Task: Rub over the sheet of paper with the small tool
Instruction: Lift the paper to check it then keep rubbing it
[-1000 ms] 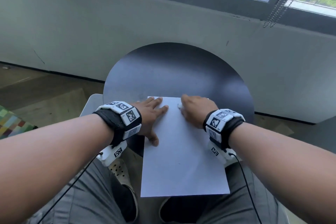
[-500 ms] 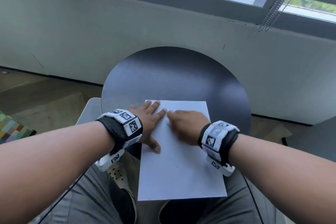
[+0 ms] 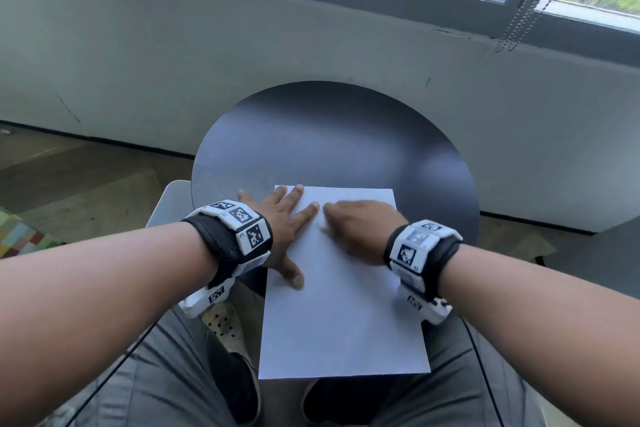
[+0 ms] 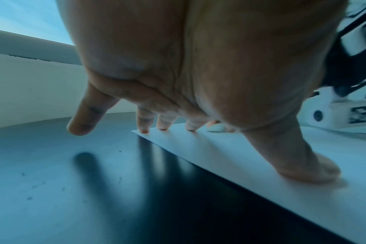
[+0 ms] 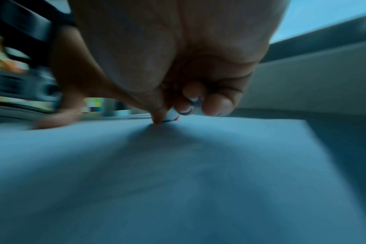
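A white sheet of paper (image 3: 343, 305) lies on a round dark table (image 3: 332, 135), its near end hanging over the table's edge above my lap. My left hand (image 3: 284, 229) lies flat with spread fingers on the sheet's far left corner, thumb (image 4: 303, 163) pressed on the paper (image 4: 251, 161). My right hand (image 3: 360, 229) is blurred, fingers curled, pinching a small white tool (image 5: 171, 115) against the paper (image 5: 178, 173) beside the left fingertips. The same tool (image 4: 216, 128) shows as a pale lump in the left wrist view. In the head view the hand hides it.
A grey wall (image 3: 242, 45) under a window rises just behind the table. A pale chair edge (image 3: 166, 204) shows to the left, with wooden floor (image 3: 79, 180) and a coloured mat (image 3: 20, 236) beyond. My knees and a shoe (image 3: 225, 326) are under the sheet's near end.
My right hand has slid left across the top of the sheet, from mid-page to beside the left fingertips, then slightly back. The left hand has stayed pressed on the corner.
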### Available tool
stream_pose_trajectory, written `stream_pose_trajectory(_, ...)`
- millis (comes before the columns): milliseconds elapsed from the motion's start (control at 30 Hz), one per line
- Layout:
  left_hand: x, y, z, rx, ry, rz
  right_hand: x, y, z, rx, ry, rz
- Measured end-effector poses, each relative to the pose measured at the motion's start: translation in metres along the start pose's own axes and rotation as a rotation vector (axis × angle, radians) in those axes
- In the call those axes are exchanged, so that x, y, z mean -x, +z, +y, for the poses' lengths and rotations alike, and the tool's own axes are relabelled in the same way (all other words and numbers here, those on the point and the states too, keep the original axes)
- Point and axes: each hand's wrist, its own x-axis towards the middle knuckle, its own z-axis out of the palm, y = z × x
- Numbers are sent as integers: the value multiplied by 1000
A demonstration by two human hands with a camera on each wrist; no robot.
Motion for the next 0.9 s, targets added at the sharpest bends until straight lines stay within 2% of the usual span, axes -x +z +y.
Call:
stream_pose_trajectory(67,-1,0,1,-9,-7,0,-8,-7,27,10,218,20)
stream_pose_trajectory(100,-1,-1,2,-8,-7,-4,-9,-8,33,19,265,38)
stream_pose_trajectory(167,-1,-3,2,5,-8,-14,-3,-7,19,29,188,40)
stream_pose_trajectory(267,-2,-4,3,16,-12,-19,21,0,-21,0,-100,-69)
stream_pose_trajectory(300,-2,-4,4,11,-12,-21,23,1,-21,-5,-122,-74)
stream_pose_trajectory(333,-2,-4,4,8,-11,-22,21,0,-15,-5,-91,-56)
stream_pose_trajectory(433,0,-5,5,8,-9,-25,2,-6,25,10,244,-7)
stream_pose_trajectory(467,1,-6,6,8,-9,-27,1,-6,30,18,282,24)
stream_pose_trajectory(533,0,-8,7,1,-2,-28,9,-5,14,14,185,39)
stream_pose_trajectory(600,-1,-8,8,-11,0,-27,25,0,-16,-6,-42,-28)
stream_pose_trajectory(633,-2,-8,8,-17,1,-27,28,2,-22,-7,-105,-64)
stream_pose_trajectory(667,-1,-9,8,-21,2,-31,27,0,-20,-9,-102,-61)
stream_pose_trajectory(700,-1,-9,8,-21,3,-37,22,-1,-10,-7,-46,-40)
stream_pose_trajectory(800,-2,-9,9,-22,-3,-37,3,-5,31,10,262,26)
stream_pose_trajectory(833,-2,-9,9,-24,-6,-37,0,-4,33,10,288,57)
stream_pose_trajectory(900,-3,-8,10,-33,-9,-27,4,-1,12,-3,204,60)
